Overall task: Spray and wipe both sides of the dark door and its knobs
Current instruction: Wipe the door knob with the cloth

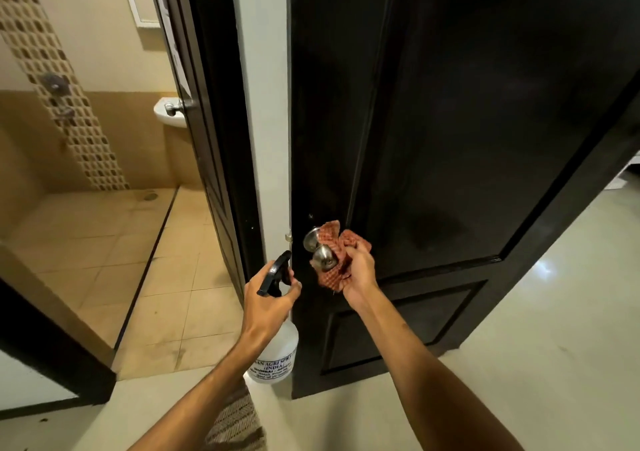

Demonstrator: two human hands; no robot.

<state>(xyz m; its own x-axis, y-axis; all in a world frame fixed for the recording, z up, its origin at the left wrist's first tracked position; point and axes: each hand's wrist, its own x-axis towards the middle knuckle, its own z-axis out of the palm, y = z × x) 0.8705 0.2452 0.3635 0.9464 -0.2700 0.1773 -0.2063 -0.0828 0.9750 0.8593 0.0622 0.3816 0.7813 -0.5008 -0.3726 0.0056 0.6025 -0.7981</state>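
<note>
Cloth (334,255) around knob (323,258); doorway (166,242) free.

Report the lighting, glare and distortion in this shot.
Head view: the dark door is underlit, its panels almost featureless; the steel knob catches small highlights; a glare patch sits on the glossy floor; wide-angle distortion bows the door's edges; the tiled bathroom floor is lit brighter.

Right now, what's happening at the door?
A person is cleaning the metal knob on the dark door. The right hand grips a red checked cloth bunched against the knob. The left hand holds a spray bottle by its black trigger head, close to the door's edge. The door stands open beside a tiled bathroom.
</note>
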